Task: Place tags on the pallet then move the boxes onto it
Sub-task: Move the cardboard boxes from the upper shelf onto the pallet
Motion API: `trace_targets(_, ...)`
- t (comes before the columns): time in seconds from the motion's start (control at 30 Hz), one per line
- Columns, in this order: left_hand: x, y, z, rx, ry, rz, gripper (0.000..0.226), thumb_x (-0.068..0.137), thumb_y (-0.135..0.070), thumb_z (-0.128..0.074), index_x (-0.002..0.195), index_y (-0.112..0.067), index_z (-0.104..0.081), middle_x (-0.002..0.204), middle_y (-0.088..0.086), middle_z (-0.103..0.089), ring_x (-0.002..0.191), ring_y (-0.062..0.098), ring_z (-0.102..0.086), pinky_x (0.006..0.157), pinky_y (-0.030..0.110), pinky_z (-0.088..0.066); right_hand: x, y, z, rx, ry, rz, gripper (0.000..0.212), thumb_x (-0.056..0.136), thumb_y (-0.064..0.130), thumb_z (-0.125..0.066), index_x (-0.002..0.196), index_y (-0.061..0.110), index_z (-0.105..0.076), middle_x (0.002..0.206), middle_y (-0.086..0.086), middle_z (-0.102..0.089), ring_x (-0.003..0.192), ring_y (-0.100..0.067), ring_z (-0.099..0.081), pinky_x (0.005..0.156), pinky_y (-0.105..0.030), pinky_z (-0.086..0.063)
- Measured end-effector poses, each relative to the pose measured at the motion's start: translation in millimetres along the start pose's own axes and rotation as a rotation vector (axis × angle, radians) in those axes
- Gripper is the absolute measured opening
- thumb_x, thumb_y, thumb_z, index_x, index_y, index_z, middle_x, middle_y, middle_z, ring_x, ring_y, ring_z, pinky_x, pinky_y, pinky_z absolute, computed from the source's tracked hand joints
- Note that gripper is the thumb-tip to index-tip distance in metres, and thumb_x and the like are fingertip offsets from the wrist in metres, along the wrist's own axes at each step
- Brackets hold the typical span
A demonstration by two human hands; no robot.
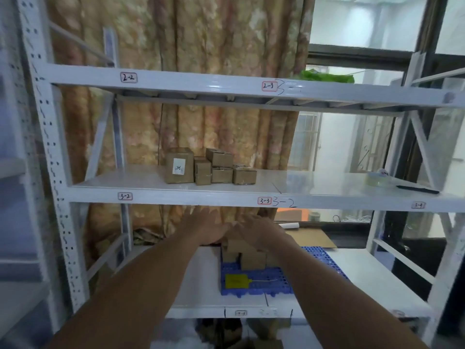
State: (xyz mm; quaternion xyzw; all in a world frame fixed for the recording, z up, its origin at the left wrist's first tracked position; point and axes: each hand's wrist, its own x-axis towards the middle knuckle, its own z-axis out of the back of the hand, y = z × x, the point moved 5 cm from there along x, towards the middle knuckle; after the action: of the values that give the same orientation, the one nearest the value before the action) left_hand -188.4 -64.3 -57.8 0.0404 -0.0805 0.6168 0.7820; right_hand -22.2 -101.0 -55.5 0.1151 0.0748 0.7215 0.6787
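A blue plastic pallet (274, 278) lies on the lower shelf with a yellow tag (236, 281) on its front left. A few brown boxes (251, 258) are stacked at its back. My left hand (206, 227) and my right hand (256, 229) reach forward side by side just above that stack, fingers straight and blurred; neither holds anything that I can see. Several more brown boxes (208, 167) stand on the middle shelf above, the biggest bearing a white label.
The white metal rack (151, 195) has shelves marked 2-2, 2-3, 3-2, 3-3. A tape roll (380, 176) and a dark tool (417, 188) lie on the middle shelf at right. Flat cardboard (312, 238) sits behind the pallet. A curtain hangs behind.
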Motion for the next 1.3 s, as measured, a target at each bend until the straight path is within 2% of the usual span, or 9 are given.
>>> trace_targets(0.17,3.6,39.6,40.2,0.053,-0.076,-0.007,0.094,0.084,-0.086,-0.008,0.158,-0.03,-0.02,0.167,-0.001,-0.014,0.153,0.024,-0.011,0.124,0.048,-0.001,7.4,52.0,24.0,-0.129,-0.094,0.081,0.087,0.084,0.083,-0.007,0.156,0.038,-0.027,0.165,0.009,-0.023,0.15,-0.027,-0.026,0.115,-0.053,-0.029)
trace_targets(0.27,11.2,74.8,67.1,0.018,-0.173,0.005,0.107,0.07,-0.095,0.0,0.152,-0.033,-0.033,0.163,-0.002,-0.029,0.149,0.024,-0.024,0.122,0.049,-0.012,19.1,84.9,46.8,-0.078,-0.195,0.088,0.072,0.097,0.071,-0.022,0.156,0.03,-0.03,0.162,0.003,-0.033,0.146,-0.027,-0.034,0.111,-0.047,-0.033)
trace_targets(0.43,44.6,142.5,98.9,-0.025,-0.209,0.067,0.106,0.066,-0.1,-0.001,0.145,-0.043,-0.04,0.158,-0.002,-0.038,0.143,0.027,-0.035,0.118,0.053,-0.016,58.4,155.8,68.7,-0.071,-0.288,0.164,0.06,0.103,0.059,-0.028,0.148,0.023,-0.043,0.15,-0.009,-0.048,0.133,-0.034,-0.048,0.108,-0.046,-0.04)
trace_targets(0.57,70.0,189.5,105.8,-0.11,-0.221,0.101,0.108,0.07,-0.096,-0.006,0.156,-0.033,-0.02,0.152,0.002,-0.047,0.135,0.03,-0.047,0.118,0.054,-0.023,93.2,194.8,69.1,-0.097,-0.311,0.169,0.067,0.102,0.062,-0.023,0.154,0.022,-0.035,0.158,-0.006,-0.037,0.138,-0.032,-0.043,0.105,-0.045,-0.038)
trace_targets(0.7,100.4,214.8,94.2,-0.211,-0.167,0.13,0.096,0.078,-0.09,-0.009,0.158,-0.037,-0.005,0.157,0.001,-0.04,0.138,0.029,-0.046,0.117,0.05,-0.029,137.0,204.5,67.6,-0.086,-0.315,0.12,0.069,0.1,0.064,-0.024,0.151,0.02,-0.038,0.153,-0.009,-0.044,0.136,-0.032,-0.046,0.108,-0.046,-0.039)
trace_targets(0.93,142.3,223.6,86.1,-0.531,-0.135,0.21,0.086,0.086,-0.081,-0.009,0.158,-0.035,-0.019,0.159,0.005,-0.036,0.14,0.031,-0.042,0.115,0.05,-0.031,196.2,202.3,67.2,-0.058,-0.317,0.021,0.078,0.096,0.069,-0.019,0.154,0.017,-0.031,0.157,-0.014,-0.037,0.144,-0.034,-0.035,0.114,-0.05,-0.033)
trace_targets(1.1,165.5,223.4,84.0,-0.73,-0.164,0.279,0.078,0.096,-0.071,-0.012,0.154,-0.023,-0.033,0.151,0.014,-0.047,0.132,0.034,-0.049,0.106,0.039,-0.041,226.3,198.1,55.5,0.033,-0.338,0.04,0.078,0.096,0.068,-0.022,0.146,0.011,-0.04,0.144,-0.02,-0.051,0.134,-0.038,-0.046,0.109,-0.048,-0.037)
trace_targets(1.2,174.2,218.1,77.6,-0.829,-0.155,0.296,0.074,0.099,-0.067,-0.016,0.157,-0.022,-0.026,0.151,0.014,-0.047,0.129,0.032,-0.052,0.091,0.031,-0.039,233.7,198.5,54.3,0.055,-0.34,0.036,0.084,0.094,0.073,-0.023,0.146,0.01,-0.04,0.144,-0.021,-0.052,0.135,-0.038,-0.045,0.111,-0.048,-0.035)
trace_targets(1.3,179.0,215.4,73.4,-0.983,-0.212,0.307,0.07,0.099,-0.066,-0.012,0.157,-0.029,-0.025,0.149,0.015,-0.049,0.127,0.034,-0.053,0.092,0.032,-0.04,232.7,205.0,55.8,0.104,-0.321,0.026,0.096,0.088,0.081,-0.027,0.152,0.01,-0.032,0.15,-0.021,-0.044,0.139,-0.038,-0.039,0.113,-0.049,-0.033)
